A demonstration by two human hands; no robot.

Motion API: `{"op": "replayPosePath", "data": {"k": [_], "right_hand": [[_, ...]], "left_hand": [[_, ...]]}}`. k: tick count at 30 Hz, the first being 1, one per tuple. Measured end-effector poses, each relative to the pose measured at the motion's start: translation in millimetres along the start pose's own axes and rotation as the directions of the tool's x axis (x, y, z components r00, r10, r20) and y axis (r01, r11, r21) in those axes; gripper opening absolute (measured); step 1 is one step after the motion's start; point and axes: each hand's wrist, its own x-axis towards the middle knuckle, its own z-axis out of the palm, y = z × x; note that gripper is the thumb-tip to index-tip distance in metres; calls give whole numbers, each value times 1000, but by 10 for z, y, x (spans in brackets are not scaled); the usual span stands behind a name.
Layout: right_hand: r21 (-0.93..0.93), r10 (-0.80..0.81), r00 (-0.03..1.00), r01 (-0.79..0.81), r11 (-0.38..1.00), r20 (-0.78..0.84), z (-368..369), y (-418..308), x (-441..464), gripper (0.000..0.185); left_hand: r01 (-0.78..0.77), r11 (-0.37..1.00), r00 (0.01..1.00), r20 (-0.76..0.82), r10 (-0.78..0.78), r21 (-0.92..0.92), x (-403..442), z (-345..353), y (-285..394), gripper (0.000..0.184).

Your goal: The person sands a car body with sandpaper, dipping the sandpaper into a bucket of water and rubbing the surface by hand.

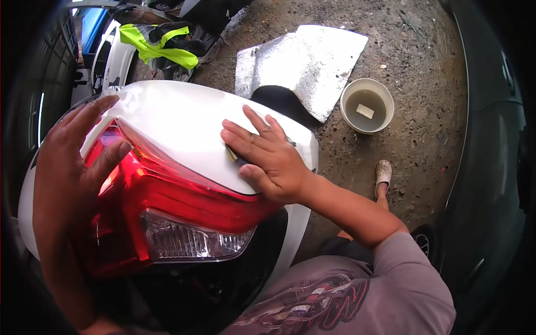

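My right hand lies over the white car body panel, thumb and fingers around a small dark pad with a yellowish edge. Most of that pad is hidden under the palm, so its exact kind cannot be told. My left hand is open, its fingers apart, at the far left end of the red tail light. Its fingertips reach the panel's corner, and its thumb is over the red lens; whether it touches cannot be told. A clear lens section forms the light's lower part.
A white bucket of cloudy water with a pale rectangular block in it stands on the wet, gritty ground. Beside it lies a silvery foil sheet. A dark car borders the right. A neon-yellow and black garment hangs at the back.
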Motion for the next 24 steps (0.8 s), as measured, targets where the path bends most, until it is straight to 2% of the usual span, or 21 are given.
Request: {"op": "replayPosePath", "data": {"k": [2, 5, 8, 10, 12, 15, 18, 22, 24], "right_hand": [[47, -3, 999, 4, 999, -36, 50, -41, -212, 65], [17, 22, 998, -21, 1000, -65, 262, -72, -911, 67], [47, 48, 992, -42, 998, -118, 248, -50, -654, 70], [-17, 0, 993, -2, 1000, -120, 210, 47, -351, 72], [-3, 7, 996, -7, 1000, -94, 201, 46, -425, 74], [-1, 27, 997, -27, 1000, -71, 243, 21, -923, 78], [-25, 45, 994, -48, 999, -101, 247, 3, -785, 81], [-100, -17, 997, 8, 995, -81, 178, -75, -335, 86], [-107, -42, 998, 37, 994, -47, 171, -131, -589, 90]], "left_hand": [[-2, 1000, 1000, -19, 2, 4, 25, -33, 42, 66], [-17, 1000, 1000, 22, 17, -4, 8, -74, 74, 64], [-36, 999, 999, 34, 36, -4, 14, -68, 91, 66], [-31, 999, 999, 36, 30, 17, 11, -43, 57, 67], [6, 1000, 997, 81, -7, 15, 34, -54, 50, 68], [-46, 998, 994, 100, 40, 53, 22, -44, 8, 69], [-31, 999, 995, 94, 29, 15, 12, -19, 37, 69], [-66, 996, 996, 55, 63, 55, 5, -12, 16, 69], [-6, 998, 996, 87, 1, 56, -6, -42, 79, 69]]}}
